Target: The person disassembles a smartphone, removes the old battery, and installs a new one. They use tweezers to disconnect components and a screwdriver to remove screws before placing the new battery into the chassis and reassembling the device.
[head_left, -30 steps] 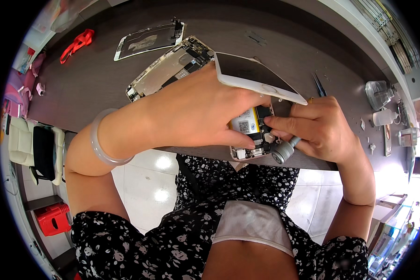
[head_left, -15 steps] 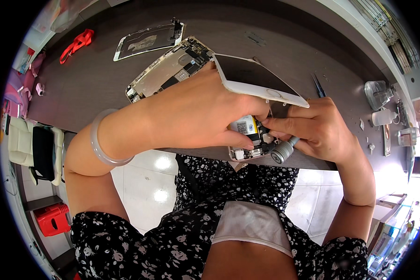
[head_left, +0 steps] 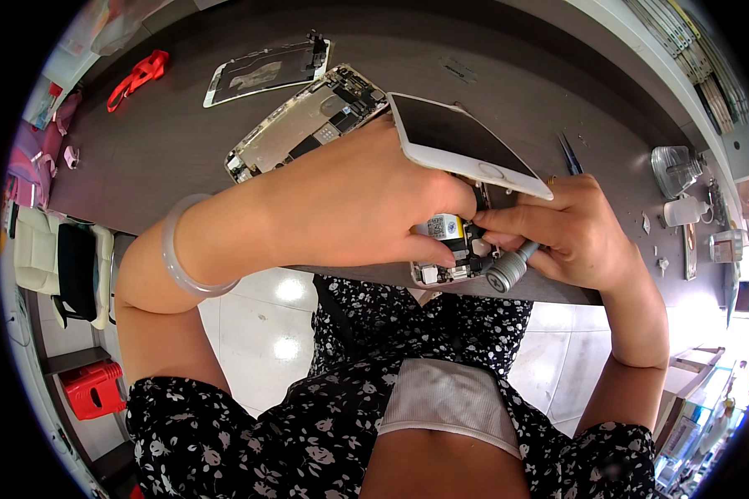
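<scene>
An opened smartphone (head_left: 458, 268) lies near the table's front edge, its battery and inner parts exposed. My left hand (head_left: 391, 200) grips its left side, thumb along the lower end and fingers partly hidden behind. The phone's white-framed screen (head_left: 474, 158) stands lifted and tilted over the far side of the body. In my right hand (head_left: 570, 229) is a screwdriver (head_left: 508, 268) with a grey knurled handle, tucked under the curled fingers. My right thumb and index finger are pinched together at the phone's right edge, beside the left fingertips. Whatever lies between those fingertips is hidden.
Behind my left forearm lies another opened phone housing (head_left: 287, 125), with a detached screen (head_left: 266, 75) beyond it. A red strap (head_left: 139, 81) is at the far left. Tweezers (head_left: 569, 154) lie past my right hand. Glass jar (head_left: 676, 170) and white bottle (head_left: 684, 209) stand at right.
The phone, its lifted screen and both hands have shifted very slightly to the right. A bit more of the phone's inside shows between my hands. Both grips stay the same.
</scene>
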`<state>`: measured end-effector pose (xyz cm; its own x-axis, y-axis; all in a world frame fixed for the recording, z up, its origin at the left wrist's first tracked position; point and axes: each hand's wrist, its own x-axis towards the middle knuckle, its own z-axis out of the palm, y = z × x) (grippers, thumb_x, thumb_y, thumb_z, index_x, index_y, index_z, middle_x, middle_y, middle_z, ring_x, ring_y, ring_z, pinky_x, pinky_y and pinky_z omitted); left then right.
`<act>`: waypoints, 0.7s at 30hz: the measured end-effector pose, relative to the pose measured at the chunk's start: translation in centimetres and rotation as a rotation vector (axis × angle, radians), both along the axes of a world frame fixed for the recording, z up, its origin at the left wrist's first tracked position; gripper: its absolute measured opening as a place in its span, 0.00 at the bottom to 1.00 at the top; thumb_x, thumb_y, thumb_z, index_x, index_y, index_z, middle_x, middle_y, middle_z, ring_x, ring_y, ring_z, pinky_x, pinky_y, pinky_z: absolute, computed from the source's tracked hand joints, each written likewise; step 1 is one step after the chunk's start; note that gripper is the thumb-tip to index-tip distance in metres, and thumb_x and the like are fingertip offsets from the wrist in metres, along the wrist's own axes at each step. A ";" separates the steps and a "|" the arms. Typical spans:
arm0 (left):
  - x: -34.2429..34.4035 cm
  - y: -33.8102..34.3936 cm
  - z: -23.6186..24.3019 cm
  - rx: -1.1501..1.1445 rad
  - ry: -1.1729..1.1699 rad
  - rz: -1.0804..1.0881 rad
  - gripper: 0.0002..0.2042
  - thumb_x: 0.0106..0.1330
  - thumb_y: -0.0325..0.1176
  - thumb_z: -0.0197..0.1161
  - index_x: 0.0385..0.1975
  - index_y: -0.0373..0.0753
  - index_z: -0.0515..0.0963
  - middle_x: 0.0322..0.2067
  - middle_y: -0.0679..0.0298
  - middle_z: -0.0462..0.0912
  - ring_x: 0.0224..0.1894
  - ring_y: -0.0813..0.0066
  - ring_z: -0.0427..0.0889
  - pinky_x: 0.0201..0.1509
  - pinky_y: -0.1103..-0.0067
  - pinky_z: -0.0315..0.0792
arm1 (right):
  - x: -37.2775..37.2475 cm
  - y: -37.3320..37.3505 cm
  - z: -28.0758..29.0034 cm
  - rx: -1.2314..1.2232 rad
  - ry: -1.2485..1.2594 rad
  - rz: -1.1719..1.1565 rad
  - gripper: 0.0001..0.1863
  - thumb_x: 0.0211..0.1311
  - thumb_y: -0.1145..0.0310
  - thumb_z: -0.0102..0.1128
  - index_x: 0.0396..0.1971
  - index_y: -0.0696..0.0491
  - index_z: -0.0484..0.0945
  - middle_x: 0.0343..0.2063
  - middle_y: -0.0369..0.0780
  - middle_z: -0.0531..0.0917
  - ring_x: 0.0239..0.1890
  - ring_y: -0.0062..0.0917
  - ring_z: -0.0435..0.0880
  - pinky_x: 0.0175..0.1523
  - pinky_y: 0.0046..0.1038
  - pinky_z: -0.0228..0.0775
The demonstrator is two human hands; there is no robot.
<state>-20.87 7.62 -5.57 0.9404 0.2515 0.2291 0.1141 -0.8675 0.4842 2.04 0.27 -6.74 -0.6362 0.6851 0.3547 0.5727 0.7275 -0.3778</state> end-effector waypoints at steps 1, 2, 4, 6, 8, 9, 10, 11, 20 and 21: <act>0.0 0.0 -0.1 -0.010 -0.018 0.000 0.13 0.46 0.35 0.71 0.32 0.37 0.83 0.35 0.57 0.81 0.43 0.54 0.78 0.51 0.66 0.69 | 0.1 0.0 0.1 -0.001 -0.010 0.001 0.18 0.35 0.78 0.66 0.33 0.55 0.82 0.21 0.34 0.82 0.24 0.28 0.83 0.28 0.28 0.74; 0.1 0.1 -0.1 0.002 -0.024 -0.011 0.13 0.47 0.35 0.71 0.32 0.37 0.83 0.35 0.57 0.81 0.43 0.54 0.78 0.51 0.66 0.69 | 0.1 0.0 0.2 -0.003 -0.019 0.003 0.17 0.35 0.77 0.66 0.33 0.55 0.82 0.21 0.34 0.82 0.24 0.28 0.83 0.28 0.28 0.74; 0.1 0.3 -0.4 0.048 -0.059 -0.032 0.12 0.48 0.35 0.70 0.31 0.38 0.83 0.34 0.58 0.81 0.42 0.54 0.78 0.50 0.66 0.70 | 0.1 0.1 0.1 0.006 -0.011 0.008 0.17 0.36 0.77 0.66 0.33 0.55 0.82 0.21 0.34 0.82 0.24 0.27 0.83 0.28 0.28 0.74; 0.1 0.5 -0.9 0.114 -0.115 -0.055 0.11 0.48 0.35 0.69 0.30 0.38 0.83 0.33 0.58 0.81 0.41 0.54 0.79 0.48 0.67 0.70 | 0.1 0.1 0.1 0.019 -0.004 0.014 0.17 0.36 0.77 0.66 0.33 0.55 0.81 0.21 0.34 0.82 0.24 0.27 0.83 0.28 0.28 0.74; 0.1 0.5 -0.8 0.085 -0.087 -0.044 0.10 0.49 0.36 0.69 0.29 0.38 0.84 0.31 0.58 0.81 0.39 0.55 0.79 0.48 0.67 0.70 | 0.1 0.1 -0.1 0.032 0.005 0.016 0.17 0.35 0.78 0.65 0.33 0.55 0.81 0.21 0.34 0.82 0.24 0.27 0.83 0.27 0.27 0.74; 0.2 0.5 -0.7 0.071 -0.072 -0.038 0.10 0.49 0.36 0.68 0.29 0.38 0.84 0.30 0.58 0.81 0.38 0.55 0.80 0.48 0.67 0.70 | 0.2 0.1 -0.3 0.022 0.017 0.000 0.17 0.35 0.78 0.65 0.33 0.55 0.81 0.21 0.34 0.81 0.24 0.28 0.82 0.27 0.27 0.73; 0.1 0.6 -0.7 0.118 -0.038 -0.046 0.11 0.49 0.38 0.69 0.31 0.41 0.84 0.33 0.60 0.81 0.40 0.57 0.79 0.47 0.69 0.71 | 0.2 0.1 -0.3 0.013 0.028 -0.016 0.17 0.35 0.79 0.64 0.33 0.55 0.81 0.21 0.34 0.81 0.24 0.28 0.82 0.26 0.27 0.73; 0.0 0.8 -0.6 0.166 -0.005 -0.054 0.13 0.49 0.40 0.70 0.34 0.44 0.84 0.36 0.62 0.82 0.41 0.59 0.79 0.47 0.70 0.71 | 0.3 0.1 -0.4 0.004 0.040 -0.031 0.17 0.35 0.79 0.64 0.33 0.54 0.81 0.21 0.34 0.81 0.24 0.28 0.82 0.26 0.27 0.72; 0.2 0.5 -0.5 0.087 -0.042 -0.039 0.09 0.50 0.35 0.67 0.23 0.36 0.80 0.27 0.58 0.80 0.35 0.55 0.79 0.42 0.67 0.72 | 0.9 0.4 0.4 0.005 0.011 0.011 0.17 0.35 0.77 0.65 0.32 0.54 0.82 0.18 0.36 0.76 0.20 0.31 0.78 0.23 0.30 0.69; 0.3 0.4 -0.5 0.068 -0.062 -0.040 0.09 0.50 0.35 0.67 0.22 0.35 0.80 0.27 0.58 0.80 0.35 0.55 0.79 0.41 0.66 0.72 | 0.9 0.4 0.4 0.001 0.007 0.055 0.17 0.35 0.76 0.66 0.33 0.54 0.83 0.17 0.36 0.75 0.19 0.30 0.78 0.23 0.30 0.68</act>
